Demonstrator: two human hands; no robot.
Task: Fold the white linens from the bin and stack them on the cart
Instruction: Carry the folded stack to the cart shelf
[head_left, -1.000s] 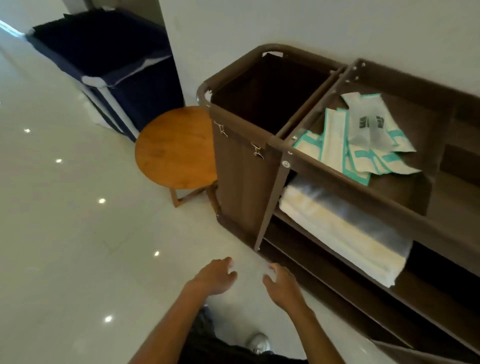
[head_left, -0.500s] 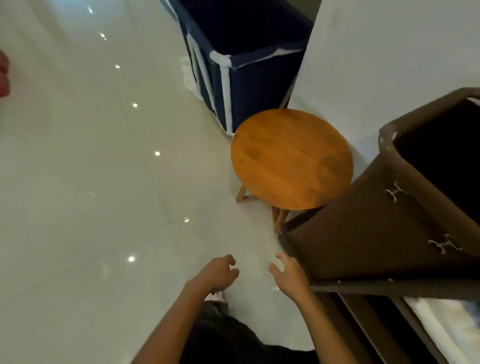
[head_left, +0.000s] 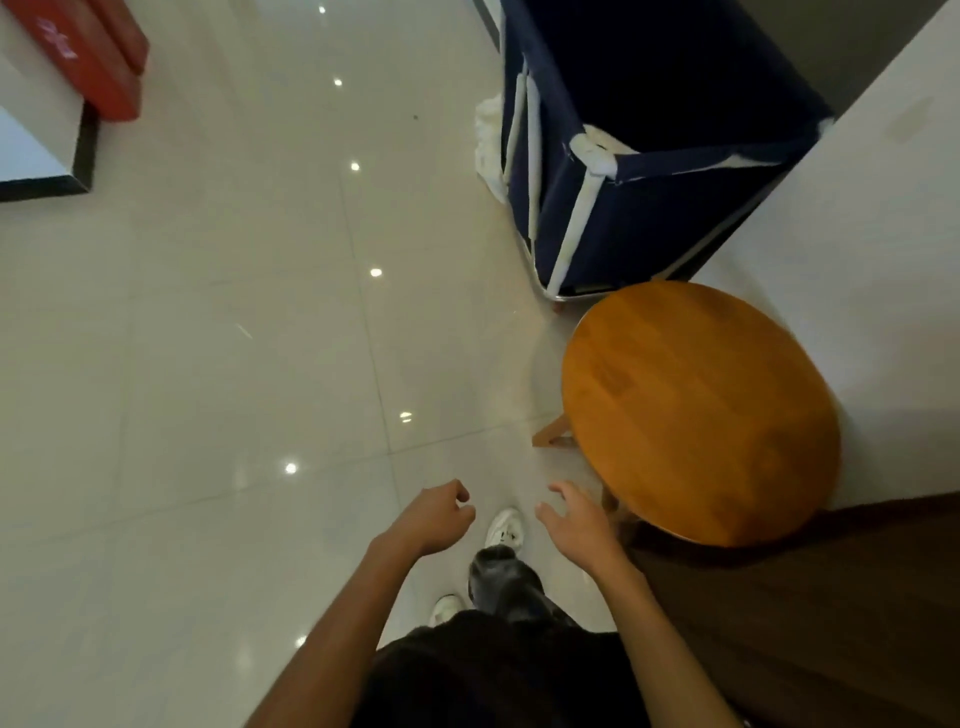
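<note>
Head view. Floor (head_left: 208, 338): glossy pale tile. Bin (head_left: 649, 208): navy fabric, white tube frame, upper right. Cart (head_left: 810, 603): dark brown panel, lower right. Stool (head_left: 696, 410): round, orange wood, between bin and cart. My left hand (head_left: 434, 519) and right hand (head_left: 576, 525): empty, fingers loosely curled, touching nothing. White linen (head_left: 488, 140): crumpled against the bin's left side.

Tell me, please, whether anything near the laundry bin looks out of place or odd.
Yes: a crumpled white cloth lies on the floor beside the left side of the navy bin, outside it rather than inside. More white fabric bunches over the bin's near corner.
</note>
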